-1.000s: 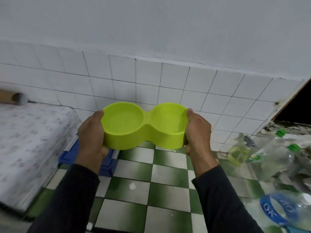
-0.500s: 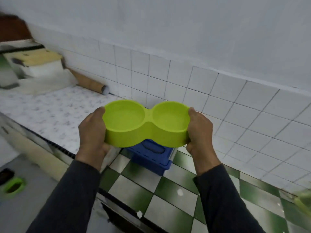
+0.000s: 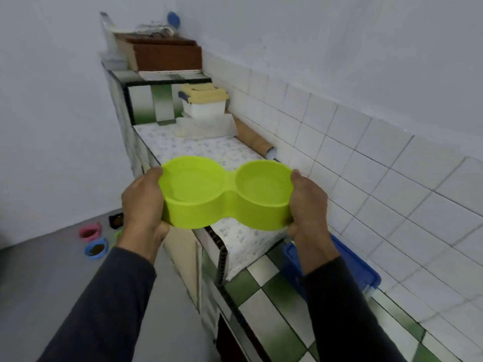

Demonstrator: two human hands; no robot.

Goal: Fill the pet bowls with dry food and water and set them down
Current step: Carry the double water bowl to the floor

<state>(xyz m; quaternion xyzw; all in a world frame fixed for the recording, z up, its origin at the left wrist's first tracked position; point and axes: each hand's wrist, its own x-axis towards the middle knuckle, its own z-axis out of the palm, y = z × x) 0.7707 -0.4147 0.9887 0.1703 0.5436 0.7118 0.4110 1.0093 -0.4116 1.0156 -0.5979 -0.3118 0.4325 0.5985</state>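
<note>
Left hand (image 3: 142, 205) gripping 9 o'clock end of lime double bowl (image 3: 226, 195), right hand (image 3: 309, 205) gripping 3 o'clock end, thumbs on rim, bowl level above counter (image 3: 203, 150).

I have just one view, worn on the head, looking forward and down along a tiled counter (image 3: 264, 291) that runs from lower right to upper centre of the frame. It sits close above both forearms, with grey floor (image 3: 52, 270) at lower left.
</note>
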